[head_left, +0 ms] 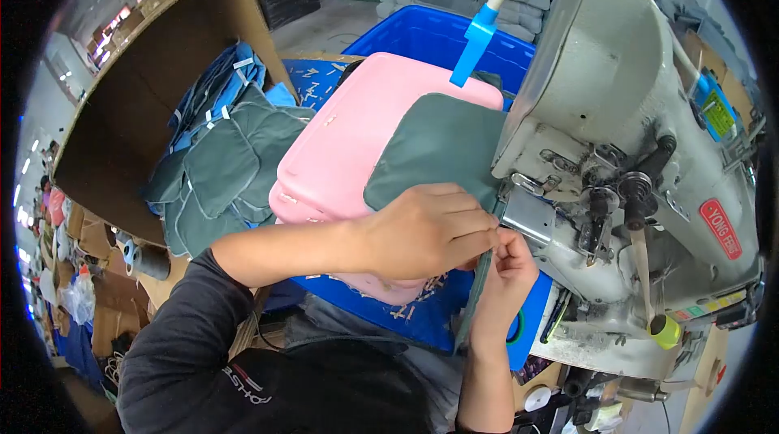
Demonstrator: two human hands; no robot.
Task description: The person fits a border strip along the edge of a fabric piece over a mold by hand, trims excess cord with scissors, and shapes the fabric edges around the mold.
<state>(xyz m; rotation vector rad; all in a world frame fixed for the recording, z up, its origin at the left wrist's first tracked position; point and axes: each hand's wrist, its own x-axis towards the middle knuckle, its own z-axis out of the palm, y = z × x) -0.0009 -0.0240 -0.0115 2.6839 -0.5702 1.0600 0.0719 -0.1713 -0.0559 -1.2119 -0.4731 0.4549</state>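
A dark green fabric panel with rounded corners lies over a pink plastic lid, its right edge reaching the sewing machine. My left hand bends over the panel's near edge, fingers closed on it close to the metal plate of the machine. Just right of it, my right hand pinches a narrow dark green fabric strip that hangs down towards my lap. The fingertips of both hands nearly meet, and the exact grip there is partly hidden.
At left, a large cardboard box opens onto a pile of green and blue fabric pieces. Behind the lid stands a blue bin. A white hose with a blue nozzle hangs overhead. Scraps litter the blue surface.
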